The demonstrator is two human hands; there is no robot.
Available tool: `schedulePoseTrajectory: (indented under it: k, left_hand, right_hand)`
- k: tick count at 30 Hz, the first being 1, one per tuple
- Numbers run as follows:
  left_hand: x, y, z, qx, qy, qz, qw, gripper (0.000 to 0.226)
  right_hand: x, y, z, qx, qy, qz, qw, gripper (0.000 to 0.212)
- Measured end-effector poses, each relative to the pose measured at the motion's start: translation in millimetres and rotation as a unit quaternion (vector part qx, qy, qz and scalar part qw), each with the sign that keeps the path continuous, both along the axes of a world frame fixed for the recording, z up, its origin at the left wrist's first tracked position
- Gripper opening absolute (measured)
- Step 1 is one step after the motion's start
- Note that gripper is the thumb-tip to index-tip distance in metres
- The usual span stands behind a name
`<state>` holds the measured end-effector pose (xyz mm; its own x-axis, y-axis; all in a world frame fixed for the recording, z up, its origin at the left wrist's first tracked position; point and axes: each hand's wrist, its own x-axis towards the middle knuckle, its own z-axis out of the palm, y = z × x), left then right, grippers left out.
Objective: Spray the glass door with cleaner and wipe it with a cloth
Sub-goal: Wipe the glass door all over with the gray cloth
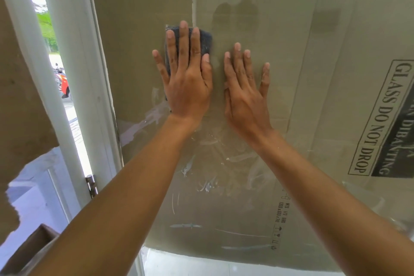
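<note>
Here, left hand (188, 87), fingers straight, presses dark blue cloth (207, 40) flat on glass door (224, 208), upper middle. Right hand (244, 96) just beside, palm flat on bare glass, fingers spread, holds nothing. White smears (208, 184) below wrists. Printed cardboard (336, 74) behind glass.

The glass door (215, 177) in front of you bears everything here. Just above the middle, toward 11 o'clock, your left hand (188, 87) lies flat with straight fingers on a dark cloth (205, 39), pressing it to the pane. Just beside it, toward 2 o'clock, your right hand (246, 98) rests palm-flat on bare glass, apart from the cloth. White streaks (208, 186) smear the pane from the middle down to 6 o'clock. Brown cardboard (336, 87) shows through the glass, with the print "GLASS DO NOT DROP" at 3 o'clock. The door's white frame (74, 78) runs along 9 o'clock, with a metal hinge (91, 186) at 8 o'clock.
</note>
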<state>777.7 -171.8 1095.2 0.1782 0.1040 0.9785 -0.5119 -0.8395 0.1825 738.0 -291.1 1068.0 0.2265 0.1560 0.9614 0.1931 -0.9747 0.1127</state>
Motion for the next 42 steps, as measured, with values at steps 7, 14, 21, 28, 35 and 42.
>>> schedulePoseTrajectory:
  k: [7,14,21,28,35,42]
  left_hand:
    - [6,14,-51,0.006,0.003,0.007,1.000,0.049]
    - [10,30,-88,0.111,-0.046,0.029,0.992,0.045]
    - [17,25,-22,0.142,-0.095,0.042,0.984,0.044]
    - [17,36,-17,0.080,-0.060,0.031,0.994,0.045]
    - [24,48,-48,0.044,-0.053,0.021,0.997,0.045]
    - [31,79,-127,0.092,-0.040,0.012,0.995,0.047]
  right_hand:
    - [-3,2,-21,-0.028,0.028,0.007,0.999,0.060]
    - [-1,16,-38,-0.015,0.038,-0.016,0.999,0.056]
    - [0,19,-32,-0.009,0.022,-0.038,0.999,0.057]
    - [9,30,-20,0.002,0.010,-0.024,1.000,0.054]
    - [6,33,-34,-0.007,0.026,-0.021,0.999,0.053]
    - [5,37,-52,-0.031,0.052,-0.033,0.998,0.057]
